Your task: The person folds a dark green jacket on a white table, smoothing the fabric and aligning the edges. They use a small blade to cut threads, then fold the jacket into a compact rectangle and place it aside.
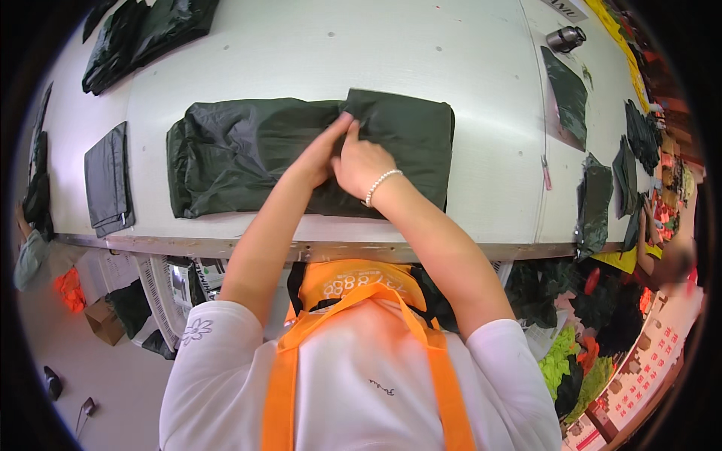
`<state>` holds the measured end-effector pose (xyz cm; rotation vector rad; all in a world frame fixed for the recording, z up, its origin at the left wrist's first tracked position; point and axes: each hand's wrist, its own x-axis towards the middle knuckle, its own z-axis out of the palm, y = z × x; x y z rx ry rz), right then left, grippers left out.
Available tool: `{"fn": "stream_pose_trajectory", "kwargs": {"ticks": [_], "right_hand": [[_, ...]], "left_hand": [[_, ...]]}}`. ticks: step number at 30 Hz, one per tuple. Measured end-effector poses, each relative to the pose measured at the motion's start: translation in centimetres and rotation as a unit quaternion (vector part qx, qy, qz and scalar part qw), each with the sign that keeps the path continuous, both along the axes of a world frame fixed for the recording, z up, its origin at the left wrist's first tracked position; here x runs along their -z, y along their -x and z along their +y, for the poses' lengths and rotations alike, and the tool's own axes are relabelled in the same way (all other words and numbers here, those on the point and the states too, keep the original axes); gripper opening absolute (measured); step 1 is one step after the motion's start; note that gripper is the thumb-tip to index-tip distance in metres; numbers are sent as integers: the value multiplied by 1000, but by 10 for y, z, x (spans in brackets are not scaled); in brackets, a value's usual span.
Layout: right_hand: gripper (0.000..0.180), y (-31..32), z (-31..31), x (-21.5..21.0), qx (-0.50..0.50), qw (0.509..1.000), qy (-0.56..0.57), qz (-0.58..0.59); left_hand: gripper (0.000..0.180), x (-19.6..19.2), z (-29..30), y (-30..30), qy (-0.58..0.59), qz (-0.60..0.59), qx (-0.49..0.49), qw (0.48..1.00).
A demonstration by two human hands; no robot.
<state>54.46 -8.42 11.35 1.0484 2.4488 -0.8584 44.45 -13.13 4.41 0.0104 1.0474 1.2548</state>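
Observation:
A dark green, slightly shiny sheet-like garment (233, 154) lies folded into a long bundle on the white table. Its right end is a flat folded panel (406, 131) whose upper left corner sticks out past the bundle's far edge. My left hand (317, 156) rests on the middle of the bundle, fingers stretched toward that panel's left edge. My right hand (364, 164), with a beaded bracelet (382, 186) at the wrist, lies beside it on the panel. Its index finger is stretched out and its thumb is apart. The two hands' fingertips nearly meet at the panel edge.
A folded dark green piece (109, 180) lies to the left, and a larger dark pile (143, 41) at the far left. More dark pieces (594, 203) and a metal flask (565, 38) sit on the right. The table's front edge (226, 246) runs before me. Other people work at both sides.

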Motion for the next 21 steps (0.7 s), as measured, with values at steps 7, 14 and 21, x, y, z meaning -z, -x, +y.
{"fn": "stream_pose_trajectory", "kwargs": {"ticks": [7, 14, 21], "right_hand": [[25, -69, 28, -1, 155, 905, -134, 373], [52, -65, 20, 110, 52, 940, -329, 70], [50, -69, 49, 81, 83, 916, -299, 254]], "left_hand": [[45, 41, -15, 14, 78, 52, -50, 994], [73, 10, -11, 4, 78, 572, 47, 815], [42, 45, -25, 29, 90, 385, -24, 918]]}}
